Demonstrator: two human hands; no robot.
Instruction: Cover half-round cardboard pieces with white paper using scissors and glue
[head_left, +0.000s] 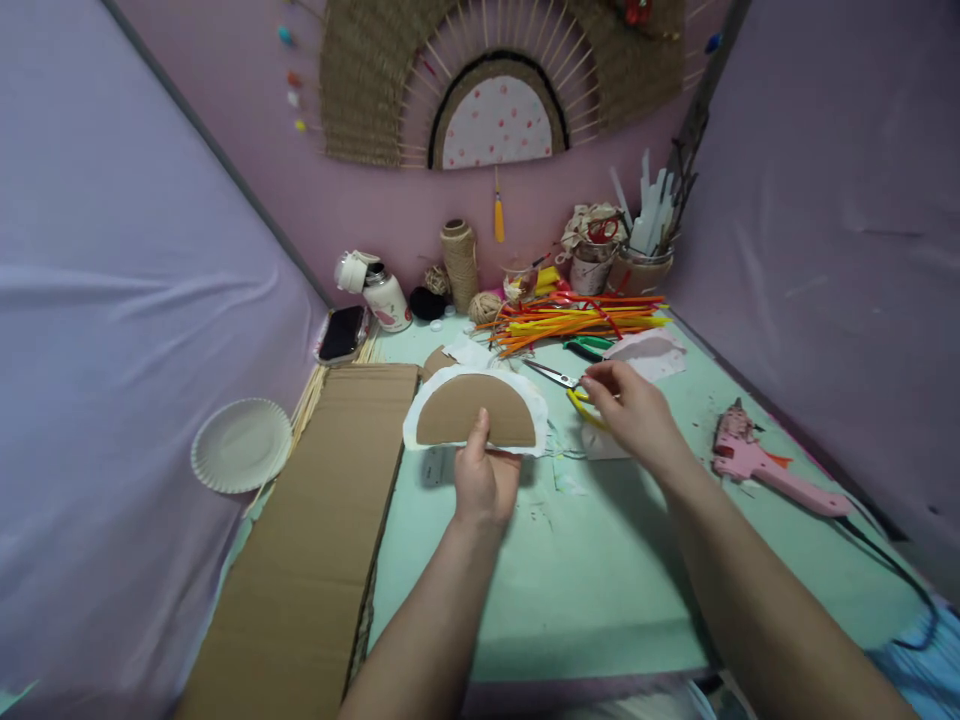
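My left hand [486, 478] grips a half-round piece of brown cardboard [476, 408] by its straight lower edge, with the thumb on top and the fingers underneath. White fabric [412, 420] lies behind the cardboard and shows as an uneven border along its curve. To the right, my right hand [626, 405] has its thumb and fingers closed around the scissors [553, 374] near the yellow handles [583, 408]. Their blades point left, and the hand covers part of the handles.
Long cardboard [315, 520] lies at left by a paper plate [241, 445] and phone [343, 333]. Orange and yellow pipe cleaners [577, 322], green-handled pliers [591, 347] and twine [459, 265] are at the back. A corded pink glue gun [772, 470] rests at right.
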